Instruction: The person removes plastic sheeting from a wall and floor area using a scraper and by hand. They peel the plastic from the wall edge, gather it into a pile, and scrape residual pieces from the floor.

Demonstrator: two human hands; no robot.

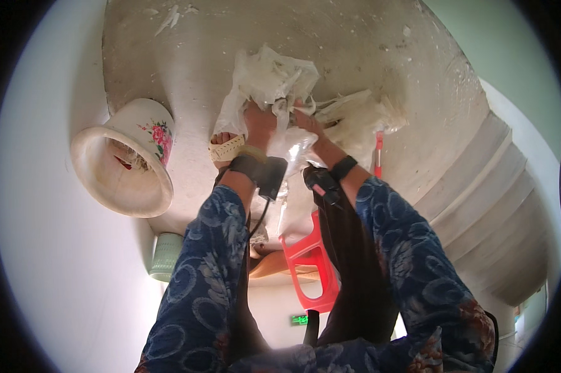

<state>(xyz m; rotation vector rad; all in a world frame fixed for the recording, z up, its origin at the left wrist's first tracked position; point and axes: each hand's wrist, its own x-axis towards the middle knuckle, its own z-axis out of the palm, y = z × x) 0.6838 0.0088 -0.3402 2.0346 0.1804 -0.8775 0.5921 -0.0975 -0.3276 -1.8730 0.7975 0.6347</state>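
Note:
A crumpled translucent plastic bag (273, 77) is spread low over the concrete floor in front of me. My left hand (260, 122) grips it from the left, the fingers partly hidden in the plastic. On the other side my right hand (310, 122) pinches a twisted part of the same bag. A shiny stretch of clear plastic (295, 144) hangs between my wrists. Right of my right hand lies a pale, stringy bundle (367, 112), its exact kind unclear, with a red rod (378, 154) beside it. My sandalled left foot (227, 148) stands close to the left wrist.
A white bucket-like bin (122, 212) with a printed flower, holding some litter, is at the left by the wall. Behind me are a green basket (167, 256) and a red plastic stool (329, 284). Stair steps (490, 186) run along the right. White scraps (171, 18) lie farther ahead.

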